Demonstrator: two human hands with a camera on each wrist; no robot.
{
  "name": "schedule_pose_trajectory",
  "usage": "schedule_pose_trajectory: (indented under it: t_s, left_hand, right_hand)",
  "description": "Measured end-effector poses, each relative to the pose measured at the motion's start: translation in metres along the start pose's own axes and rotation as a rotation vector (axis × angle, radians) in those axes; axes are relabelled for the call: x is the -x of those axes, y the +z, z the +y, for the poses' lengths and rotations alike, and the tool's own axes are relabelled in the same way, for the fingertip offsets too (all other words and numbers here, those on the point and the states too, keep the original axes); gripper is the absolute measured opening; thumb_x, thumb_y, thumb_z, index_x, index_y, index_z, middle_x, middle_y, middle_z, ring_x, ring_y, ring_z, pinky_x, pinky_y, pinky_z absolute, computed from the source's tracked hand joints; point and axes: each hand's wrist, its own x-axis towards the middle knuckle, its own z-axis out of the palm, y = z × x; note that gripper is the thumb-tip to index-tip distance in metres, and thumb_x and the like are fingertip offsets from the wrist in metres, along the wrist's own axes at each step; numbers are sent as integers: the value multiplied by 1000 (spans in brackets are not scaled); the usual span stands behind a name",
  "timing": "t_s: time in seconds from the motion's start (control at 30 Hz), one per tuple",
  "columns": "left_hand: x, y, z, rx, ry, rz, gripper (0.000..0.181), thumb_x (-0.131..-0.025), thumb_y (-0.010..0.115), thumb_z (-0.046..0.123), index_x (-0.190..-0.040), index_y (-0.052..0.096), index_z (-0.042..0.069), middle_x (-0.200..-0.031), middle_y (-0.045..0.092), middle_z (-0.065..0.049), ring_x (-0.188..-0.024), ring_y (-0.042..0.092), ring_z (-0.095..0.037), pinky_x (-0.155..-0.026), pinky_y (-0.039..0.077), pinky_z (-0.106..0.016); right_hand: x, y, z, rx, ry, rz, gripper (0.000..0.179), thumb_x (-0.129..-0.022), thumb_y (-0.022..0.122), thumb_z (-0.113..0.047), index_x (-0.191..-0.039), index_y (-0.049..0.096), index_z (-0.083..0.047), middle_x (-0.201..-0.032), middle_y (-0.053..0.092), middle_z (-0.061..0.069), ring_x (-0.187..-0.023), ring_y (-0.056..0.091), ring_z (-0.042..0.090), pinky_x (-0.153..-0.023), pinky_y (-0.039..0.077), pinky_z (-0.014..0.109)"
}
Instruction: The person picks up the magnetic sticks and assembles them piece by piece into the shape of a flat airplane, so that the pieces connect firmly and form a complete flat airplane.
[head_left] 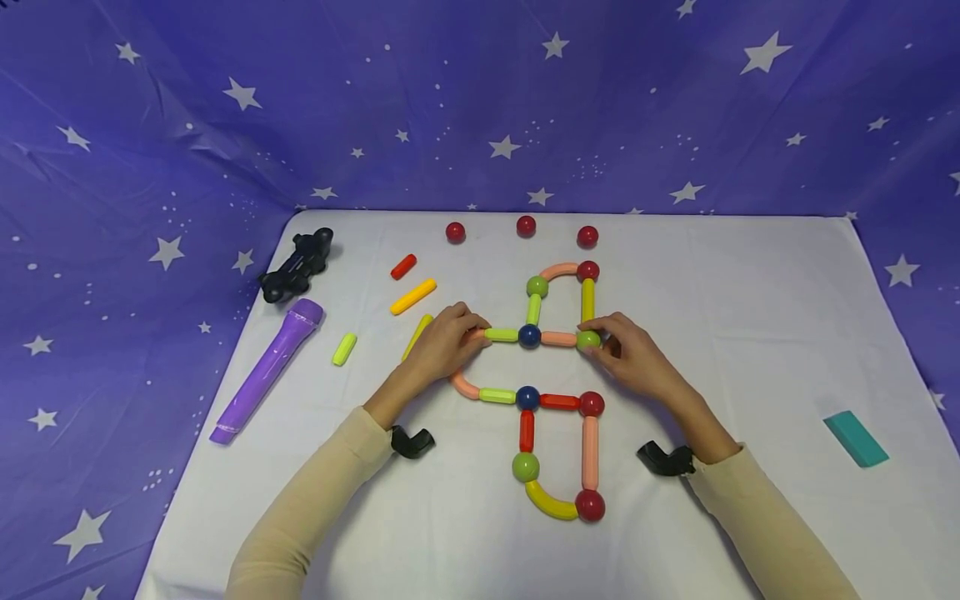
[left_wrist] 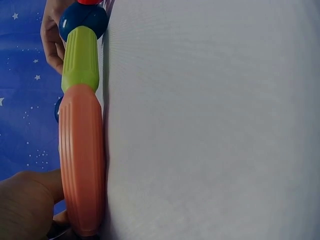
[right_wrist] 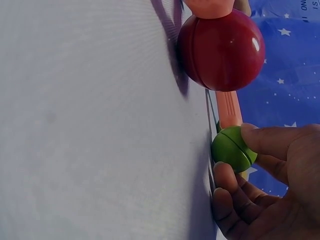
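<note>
Magnetic sticks and balls form a figure on the white cloth. My left hand [head_left: 450, 337] grips the upper end of a salmon curved stick [head_left: 465, 387] beside a lime stick [head_left: 501, 335]; its fingers partly hide the curve. In the left wrist view, that salmon curved stick [left_wrist: 82, 160] fills the foreground. My right hand [head_left: 628, 354] pinches a green ball [right_wrist: 234, 149] between thumb and fingers. This ball sits at the corner where a yellow stick [head_left: 588, 300] and a salmon stick [head_left: 558, 339] meet. A blue ball [head_left: 529, 336] joins the lime and salmon sticks.
The lower loop has a blue ball [head_left: 528, 398], red ball [head_left: 592, 404] and yellow curved stick [head_left: 551, 502]. Loose red balls [head_left: 526, 226] lie along the back. Left are loose sticks [head_left: 413, 297], a purple tube [head_left: 266, 372] and a black object [head_left: 297, 265]; right, a teal block [head_left: 856, 438].
</note>
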Motion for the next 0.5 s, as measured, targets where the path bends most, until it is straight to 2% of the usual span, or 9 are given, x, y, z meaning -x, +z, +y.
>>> schedule_pose_trajectory:
  t_s: [0.27,0.43,0.5]
  left_hand:
    - [2,-2,1,-14,5,-8,27,-90,72,28,-112,70,12,-94,57,-3,-82,49,-17,-71,42,-28]
    - [6,-12,2,-2,-21,-24,33,-91,70,31,-118,67,12,-99,58,-3,-87,51,-17,-76,45,-31]
    - [7,-17,0,13,-32,-10,32,-93,68,29,-119,67,11,-102,59,-4,-89,52,-18,-78,46,-33]
  right_hand:
    - [4,-2,3,-14,-33,21,44,-90,70,-11,-132,57,-11,-107,57,10,-81,53,19,-69,47,23]
    - [11,-6,7,-9,-33,46,46,-90,69,-10,-134,55,-11,-110,57,12,-79,52,18,-68,47,23]
    - [14,-8,10,-7,-21,51,46,-91,68,-10,-135,54,-10,-111,58,12,-79,52,19,-68,47,24]
